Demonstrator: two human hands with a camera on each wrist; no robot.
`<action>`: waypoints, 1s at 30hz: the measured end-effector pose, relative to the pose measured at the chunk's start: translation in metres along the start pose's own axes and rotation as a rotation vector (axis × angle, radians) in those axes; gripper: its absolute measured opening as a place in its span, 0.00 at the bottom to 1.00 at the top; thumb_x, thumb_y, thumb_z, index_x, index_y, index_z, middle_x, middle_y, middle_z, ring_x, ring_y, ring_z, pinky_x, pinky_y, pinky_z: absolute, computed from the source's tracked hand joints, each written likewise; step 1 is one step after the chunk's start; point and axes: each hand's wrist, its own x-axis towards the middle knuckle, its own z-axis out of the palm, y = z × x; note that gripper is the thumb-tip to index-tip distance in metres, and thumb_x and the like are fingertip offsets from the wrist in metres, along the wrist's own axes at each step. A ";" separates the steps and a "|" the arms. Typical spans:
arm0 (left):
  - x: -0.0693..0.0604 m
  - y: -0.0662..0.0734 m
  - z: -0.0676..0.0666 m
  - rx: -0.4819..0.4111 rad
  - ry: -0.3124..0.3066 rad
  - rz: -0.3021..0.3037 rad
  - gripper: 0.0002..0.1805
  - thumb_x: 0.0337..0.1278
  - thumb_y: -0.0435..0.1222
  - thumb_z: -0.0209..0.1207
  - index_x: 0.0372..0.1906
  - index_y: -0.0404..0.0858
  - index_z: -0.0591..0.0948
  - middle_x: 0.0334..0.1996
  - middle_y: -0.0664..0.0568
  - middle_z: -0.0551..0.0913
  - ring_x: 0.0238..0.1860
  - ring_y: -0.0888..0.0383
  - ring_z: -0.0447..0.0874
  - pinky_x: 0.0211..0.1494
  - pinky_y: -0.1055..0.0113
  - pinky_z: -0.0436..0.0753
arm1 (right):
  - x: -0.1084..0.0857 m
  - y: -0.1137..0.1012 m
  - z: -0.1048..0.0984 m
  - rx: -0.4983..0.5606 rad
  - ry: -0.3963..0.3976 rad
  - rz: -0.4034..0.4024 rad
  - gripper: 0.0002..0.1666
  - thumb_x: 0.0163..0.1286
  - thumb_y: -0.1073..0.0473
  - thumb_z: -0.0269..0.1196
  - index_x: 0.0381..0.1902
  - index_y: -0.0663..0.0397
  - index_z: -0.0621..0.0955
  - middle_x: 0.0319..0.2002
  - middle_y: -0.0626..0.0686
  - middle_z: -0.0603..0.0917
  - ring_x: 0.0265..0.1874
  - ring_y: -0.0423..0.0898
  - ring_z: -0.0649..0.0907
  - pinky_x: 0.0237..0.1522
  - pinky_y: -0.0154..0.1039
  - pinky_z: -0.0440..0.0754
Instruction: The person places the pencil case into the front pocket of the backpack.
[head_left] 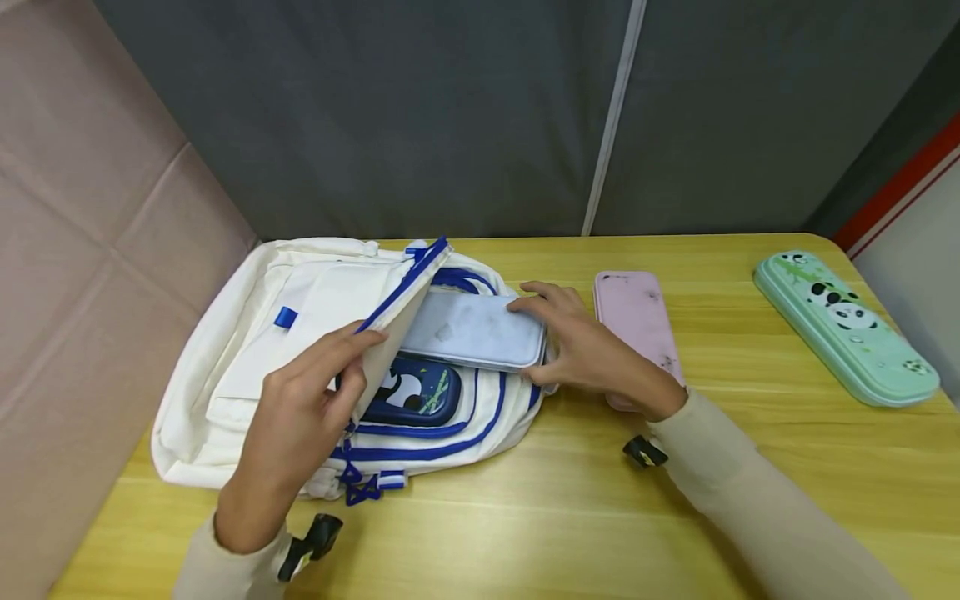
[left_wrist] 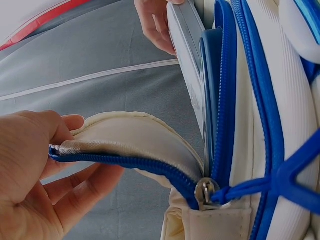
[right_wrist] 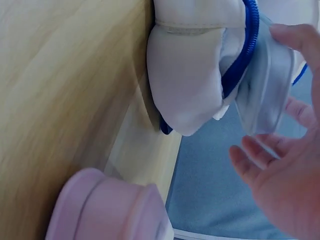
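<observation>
Backpack (head_left: 318, 292) lay unzipped, its flap (left_wrist: 132, 132) pinched by the left hand (head_left: 300, 408). The right hand (head_left: 576, 343) gripped the three-o'clock end of a pale-blue case (head_left: 480, 333) partly under that flap, a navy case (head_left: 435, 398) toward seven o'clock.

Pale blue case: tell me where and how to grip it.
Best, I judge, to grip the pale blue case by its exposed end, coming from the right, with a hand spanning its two long edges: it is long and flat, and its other end is hidden behind the white flap that the left hand holds up.
</observation>
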 end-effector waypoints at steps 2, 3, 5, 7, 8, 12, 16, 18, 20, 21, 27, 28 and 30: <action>0.000 0.000 -0.001 0.000 -0.008 -0.008 0.21 0.60 0.19 0.58 0.54 0.37 0.88 0.55 0.44 0.90 0.52 0.48 0.91 0.38 0.79 0.85 | -0.002 0.000 -0.002 -0.018 0.026 0.016 0.45 0.58 0.55 0.77 0.72 0.51 0.73 0.80 0.61 0.61 0.78 0.63 0.61 0.75 0.67 0.67; 0.000 0.000 -0.001 0.000 -0.013 -0.012 0.21 0.60 0.19 0.58 0.54 0.37 0.88 0.55 0.44 0.90 0.51 0.48 0.91 0.37 0.79 0.84 | -0.002 0.000 -0.002 -0.025 0.039 0.021 0.46 0.58 0.55 0.78 0.72 0.53 0.73 0.79 0.62 0.63 0.77 0.63 0.63 0.75 0.66 0.68; 0.000 0.000 -0.002 -0.004 -0.023 -0.021 0.21 0.61 0.19 0.58 0.54 0.37 0.88 0.55 0.43 0.89 0.48 0.49 0.90 0.35 0.81 0.83 | -0.003 0.000 -0.004 -0.028 0.065 0.022 0.46 0.57 0.56 0.79 0.72 0.56 0.74 0.75 0.63 0.68 0.75 0.62 0.68 0.75 0.64 0.69; 0.000 0.000 -0.002 -0.010 -0.029 -0.029 0.21 0.61 0.19 0.58 0.54 0.37 0.88 0.55 0.43 0.89 0.46 0.50 0.89 0.33 0.83 0.81 | -0.003 0.000 -0.004 -0.011 0.081 0.014 0.44 0.57 0.57 0.79 0.70 0.58 0.75 0.72 0.63 0.71 0.72 0.61 0.71 0.75 0.61 0.70; 0.000 0.000 -0.002 -0.011 -0.028 -0.027 0.21 0.61 0.19 0.58 0.54 0.37 0.88 0.55 0.43 0.89 0.47 0.50 0.89 0.33 0.83 0.81 | -0.002 -0.001 -0.004 0.001 0.084 0.011 0.44 0.57 0.58 0.79 0.70 0.58 0.75 0.72 0.63 0.71 0.71 0.60 0.72 0.74 0.60 0.71; 0.000 0.000 -0.001 -0.006 -0.021 -0.022 0.21 0.61 0.19 0.58 0.54 0.37 0.88 0.55 0.44 0.89 0.51 0.48 0.90 0.38 0.81 0.84 | 0.001 -0.001 -0.003 0.033 0.077 0.003 0.41 0.58 0.60 0.77 0.69 0.57 0.76 0.71 0.62 0.73 0.71 0.59 0.73 0.75 0.59 0.71; 0.000 0.000 -0.001 -0.001 -0.015 -0.016 0.21 0.61 0.19 0.58 0.54 0.38 0.88 0.55 0.44 0.90 0.53 0.48 0.90 0.41 0.78 0.86 | 0.006 -0.002 0.000 0.030 0.073 0.002 0.40 0.58 0.60 0.76 0.69 0.58 0.77 0.71 0.62 0.73 0.72 0.60 0.72 0.76 0.60 0.70; 0.000 0.000 0.000 0.000 -0.014 -0.014 0.21 0.61 0.19 0.58 0.54 0.38 0.88 0.55 0.44 0.90 0.53 0.48 0.90 0.41 0.78 0.87 | 0.009 -0.004 0.002 0.027 0.073 0.002 0.39 0.58 0.60 0.76 0.68 0.59 0.77 0.71 0.63 0.74 0.72 0.61 0.72 0.76 0.61 0.69; 0.000 0.000 0.000 0.000 -0.013 -0.010 0.21 0.60 0.19 0.58 0.54 0.38 0.88 0.55 0.44 0.90 0.53 0.48 0.91 0.41 0.77 0.87 | 0.012 -0.006 0.004 0.029 0.069 0.008 0.39 0.59 0.59 0.76 0.68 0.59 0.77 0.71 0.63 0.74 0.73 0.62 0.72 0.76 0.61 0.69; 0.000 0.000 0.000 -0.001 -0.013 -0.008 0.21 0.60 0.19 0.57 0.54 0.38 0.88 0.55 0.44 0.90 0.52 0.48 0.91 0.40 0.76 0.87 | 0.013 -0.008 0.005 0.028 0.065 0.011 0.38 0.60 0.59 0.76 0.68 0.59 0.77 0.72 0.63 0.74 0.73 0.62 0.72 0.77 0.61 0.68; 0.001 -0.001 0.001 -0.004 -0.018 -0.002 0.21 0.61 0.19 0.57 0.53 0.37 0.89 0.54 0.44 0.90 0.51 0.48 0.91 0.39 0.74 0.88 | 0.022 -0.016 0.012 0.009 0.039 0.042 0.39 0.61 0.56 0.77 0.69 0.55 0.77 0.73 0.61 0.74 0.75 0.62 0.71 0.77 0.60 0.68; 0.001 -0.001 0.001 -0.005 -0.020 -0.004 0.21 0.61 0.19 0.57 0.53 0.37 0.89 0.54 0.44 0.90 0.51 0.48 0.91 0.38 0.75 0.87 | 0.023 -0.018 0.013 0.007 0.038 0.044 0.39 0.60 0.55 0.77 0.69 0.55 0.77 0.73 0.61 0.74 0.75 0.61 0.71 0.77 0.60 0.68; 0.001 -0.001 0.001 -0.006 -0.026 -0.008 0.21 0.61 0.19 0.57 0.53 0.37 0.89 0.54 0.44 0.90 0.50 0.48 0.91 0.38 0.77 0.87 | 0.025 -0.019 0.015 0.013 0.037 0.053 0.40 0.60 0.55 0.78 0.69 0.55 0.77 0.73 0.60 0.74 0.75 0.61 0.70 0.78 0.59 0.68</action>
